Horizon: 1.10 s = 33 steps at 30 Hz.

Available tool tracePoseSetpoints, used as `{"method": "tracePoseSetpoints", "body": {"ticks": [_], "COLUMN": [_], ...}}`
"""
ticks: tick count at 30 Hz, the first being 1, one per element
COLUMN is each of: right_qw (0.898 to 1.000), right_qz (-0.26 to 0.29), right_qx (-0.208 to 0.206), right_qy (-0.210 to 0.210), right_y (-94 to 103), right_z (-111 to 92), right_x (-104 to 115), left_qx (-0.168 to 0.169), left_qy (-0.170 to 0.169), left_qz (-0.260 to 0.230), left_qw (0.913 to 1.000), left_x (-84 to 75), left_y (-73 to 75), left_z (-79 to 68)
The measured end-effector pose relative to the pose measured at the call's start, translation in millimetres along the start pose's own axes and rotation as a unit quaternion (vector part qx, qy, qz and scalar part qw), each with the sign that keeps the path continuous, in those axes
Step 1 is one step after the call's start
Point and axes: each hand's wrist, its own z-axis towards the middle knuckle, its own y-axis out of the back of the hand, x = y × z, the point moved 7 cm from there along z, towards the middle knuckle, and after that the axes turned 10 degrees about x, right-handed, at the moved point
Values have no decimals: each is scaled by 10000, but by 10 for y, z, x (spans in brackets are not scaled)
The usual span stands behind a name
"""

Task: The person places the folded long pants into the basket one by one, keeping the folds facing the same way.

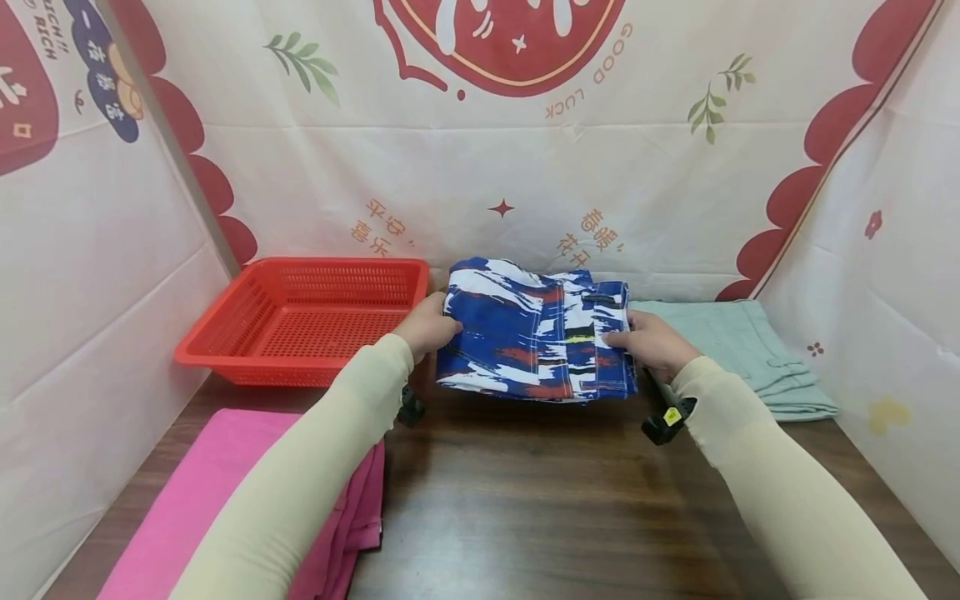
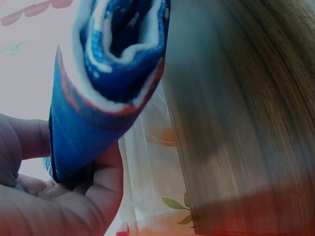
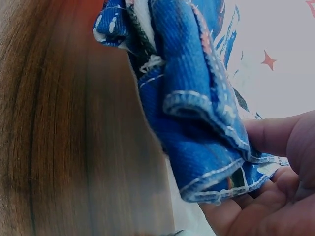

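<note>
Plainly held at both ends: a folded blue, white and red garment (image 1: 517,342)

Above the far middle of the worktop (image 1: 495,500), its left edge is pinched by the left hand (image 1: 429,323), its right edge by the right hand (image 1: 658,342). A red basket (image 1: 270,373) is set at the far left, pink cloth (image 1: 198,475) at the near left; pale green cloth (image 1: 738,342) is laid at the right.

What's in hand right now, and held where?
A folded blue, white and red patterned garment, held at opposite ends: the left hand pinches one folded end, the right hand the stitched-edge end.
</note>
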Motion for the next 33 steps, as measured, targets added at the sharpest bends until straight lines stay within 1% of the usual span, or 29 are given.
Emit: {"method": "tracePoseSetpoints", "body": {"ticks": [9, 14, 22, 29, 33], "right_qw": [9999, 9998, 9995, 9991, 9991], "right_qz": [93, 85, 0, -99, -125], "right_qx": [-2, -29, -23, -21, -33], "right_qy": [100, 179, 325, 422, 408], "right_y": [-18, -38, -34, -47, -59], "right_z": [12, 19, 11, 5, -2], "right_x": [10, 23, 36, 70, 82], "left_qx": [8, -28, -8, 8, -14], "left_qy": [-104, -67, -121, -97, -72], "left_qz": [32, 64, -18, 45, 97], "left_qw": [9999, 10000, 9999, 9999, 9999], "left_x": [-29, -13, -6, 4, 12], "left_y": [47, 80, 94, 135, 155], "left_z": [-35, -65, -78, -103, -97]}}
